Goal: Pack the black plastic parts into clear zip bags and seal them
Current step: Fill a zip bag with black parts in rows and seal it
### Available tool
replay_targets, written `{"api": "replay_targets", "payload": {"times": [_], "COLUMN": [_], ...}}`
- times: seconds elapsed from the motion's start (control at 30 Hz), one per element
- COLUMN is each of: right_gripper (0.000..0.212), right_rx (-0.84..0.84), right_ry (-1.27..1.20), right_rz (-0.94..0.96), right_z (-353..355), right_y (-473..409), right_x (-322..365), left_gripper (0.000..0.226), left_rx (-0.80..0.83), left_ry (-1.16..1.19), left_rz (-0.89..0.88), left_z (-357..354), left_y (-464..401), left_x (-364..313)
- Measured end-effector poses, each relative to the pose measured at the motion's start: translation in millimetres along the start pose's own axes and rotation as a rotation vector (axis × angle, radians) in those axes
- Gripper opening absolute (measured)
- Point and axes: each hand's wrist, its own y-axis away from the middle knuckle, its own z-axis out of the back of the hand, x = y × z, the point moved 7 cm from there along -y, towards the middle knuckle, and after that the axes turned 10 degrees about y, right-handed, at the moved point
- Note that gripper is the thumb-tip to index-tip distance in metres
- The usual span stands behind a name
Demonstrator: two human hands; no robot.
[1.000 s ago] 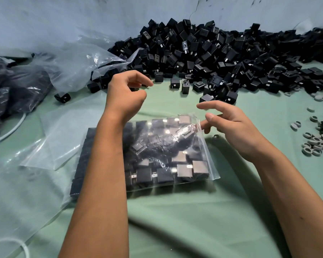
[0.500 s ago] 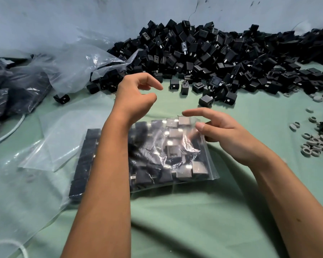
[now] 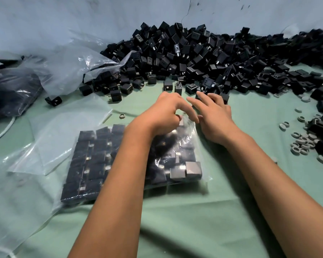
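Observation:
A clear zip bag (image 3: 177, 164) filled with black plastic parts lies on the green cloth in the middle. My left hand (image 3: 164, 112) is at the bag's far edge, fingers curled, and seems to pinch the plastic there. My right hand (image 3: 215, 113) lies just right of it, its thumb near the bag's far right corner. Its fingers stretch forward over loose parts at the foot of the big pile of black parts (image 3: 203, 58). A second block of stacked black parts (image 3: 90, 161) lies under plastic to the left, touching the bag.
Empty clear zip bags (image 3: 63, 131) lie at the left, with a big crumpled plastic bag (image 3: 69, 71) behind them. Dark filled bags (image 3: 13, 94) sit at the far left. Several grey rings (image 3: 302, 142) are scattered at the right, and one grey ring (image 3: 122, 116) lies near the bags.
Both hands moved forward and down from above the bag to its far edge. The left hand closed on the plastic; the right hand's fingers reached the loose parts.

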Motion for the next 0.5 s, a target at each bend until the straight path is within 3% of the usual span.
{"api": "replay_targets", "payload": {"times": [0.07, 0.3, 0.4, 0.5], "right_gripper": [0.052, 0.028, 0.029, 0.033], "right_rx": [0.045, -0.195, -0.228, -0.106], "right_ry": [0.018, -0.299, -0.694, -1.135], "right_rz": [-0.002, -0.144, -0.199, -0.202], "right_z": [-2, 17, 20, 12], "right_y": [-8, 22, 39, 50], "right_x": [-1, -10, -16, -9], "left_gripper": [0.047, 0.015, 0.014, 0.016], "left_rx": [0.004, -0.025, -0.057, -0.112], "left_ry": [-0.002, 0.036, 0.067, 0.111], "left_rz": [0.011, 0.004, -0.026, -0.056], "left_z": [2, 13, 15, 20], "left_y": [0, 3, 2, 3], "left_x": [4, 14, 12, 9]}}
